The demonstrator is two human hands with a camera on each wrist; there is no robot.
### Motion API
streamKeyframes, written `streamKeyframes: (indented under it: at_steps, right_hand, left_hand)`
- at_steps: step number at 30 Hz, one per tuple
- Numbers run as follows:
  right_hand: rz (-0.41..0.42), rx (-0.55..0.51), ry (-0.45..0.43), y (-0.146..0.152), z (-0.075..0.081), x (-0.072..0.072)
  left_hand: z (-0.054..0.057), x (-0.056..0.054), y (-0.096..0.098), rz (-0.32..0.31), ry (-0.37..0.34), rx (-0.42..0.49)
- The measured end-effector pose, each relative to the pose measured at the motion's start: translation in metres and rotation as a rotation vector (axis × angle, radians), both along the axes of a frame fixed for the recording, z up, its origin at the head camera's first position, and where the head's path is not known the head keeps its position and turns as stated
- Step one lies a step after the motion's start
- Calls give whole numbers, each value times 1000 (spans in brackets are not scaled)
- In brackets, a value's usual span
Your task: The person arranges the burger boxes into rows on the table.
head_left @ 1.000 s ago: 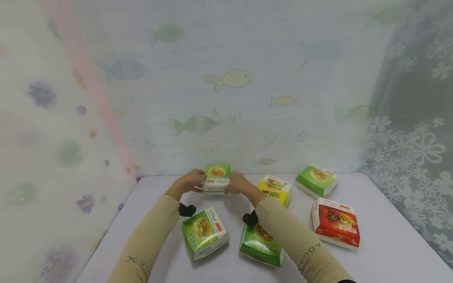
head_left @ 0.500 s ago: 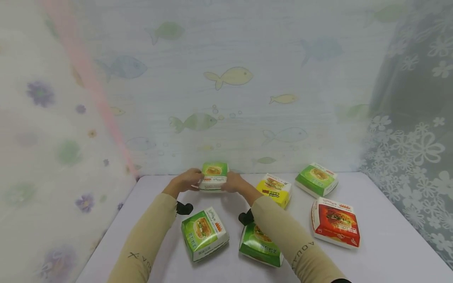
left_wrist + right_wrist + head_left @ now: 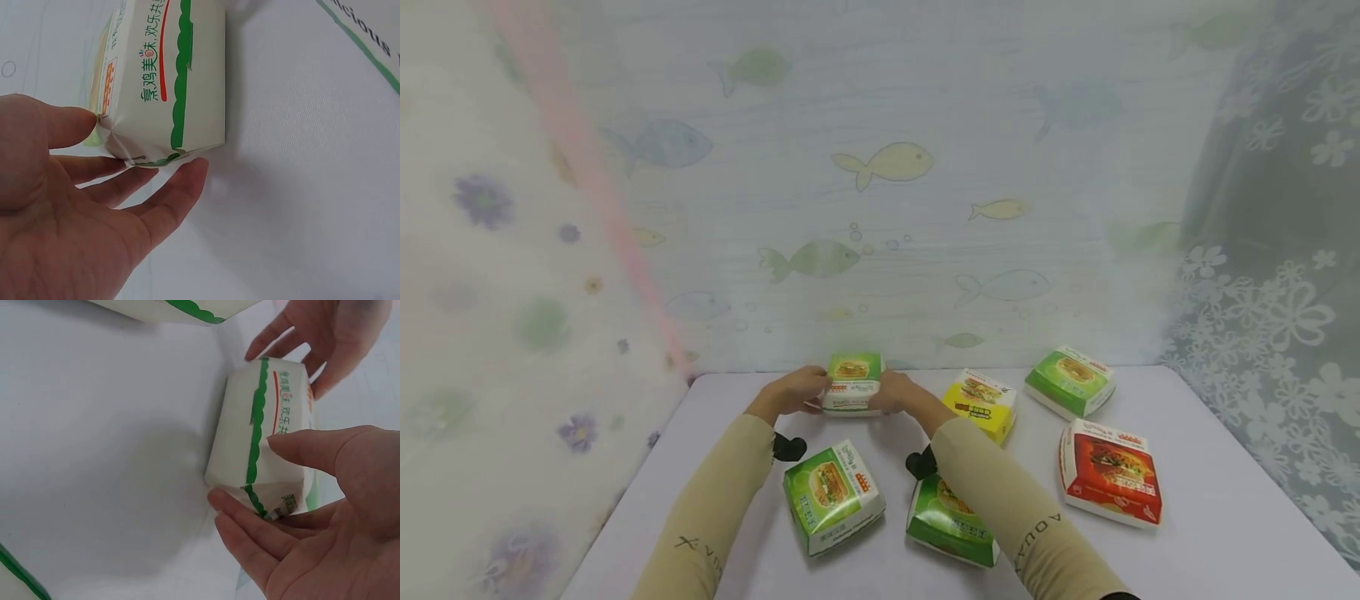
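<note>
**Burger box (image 3: 853,367) caught square between two hands**

So the held box is at the far side of the desk (image 3: 1202,467), a bit left of center, close to the fish-print backdrop (image 3: 925,92). The whole thing hinges on it sitting right between the left hand (image 3: 797,388) and the right hand (image 3: 901,393). It's to the right of one, to the left of the other, and both are touching it, so honestly neither one counts as nearer.

The top looks pretty much square, so don't expect an obvious long axis. Best I can give you: the front edge with the green scalloped trim runs straight from hand to hand.

Grip-wise, the left thumb (image 3: 72,125) is on the front corner with the left fingers (image 3: 169,203) along that end, so it's pinching the corner. The right thumb (image 3: 306,448) presses the front face, right fingers (image 3: 256,537) against the other end, same kind of pinch. Can't tell if the bottom is flat on the desk or slightly off it.

Neighbors: an angled green box (image 3: 827,492) sits closer to the person, and a yellow box (image 3: 973,408) is over past the right hand, near the right forearm but apart from the held one.
</note>
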State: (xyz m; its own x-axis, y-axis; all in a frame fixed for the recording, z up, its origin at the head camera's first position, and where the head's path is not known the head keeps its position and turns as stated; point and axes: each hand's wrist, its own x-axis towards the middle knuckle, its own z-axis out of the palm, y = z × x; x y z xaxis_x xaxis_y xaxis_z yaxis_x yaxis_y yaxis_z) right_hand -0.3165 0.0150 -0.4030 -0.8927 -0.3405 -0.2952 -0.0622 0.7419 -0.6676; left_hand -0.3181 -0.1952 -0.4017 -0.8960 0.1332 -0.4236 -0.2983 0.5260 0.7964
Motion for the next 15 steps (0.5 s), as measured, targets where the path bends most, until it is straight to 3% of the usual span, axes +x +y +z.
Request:
streamKeyframes:
  at_steps: [8, 15]
  right_hand:
    - [10, 35, -22, 1, -2, 2]
    - [71, 130, 34, 8, 10, 6]
  left_hand:
    - [-5, 2, -5, -11, -33, 24]
    - [2, 9, -14, -43, 15, -15]
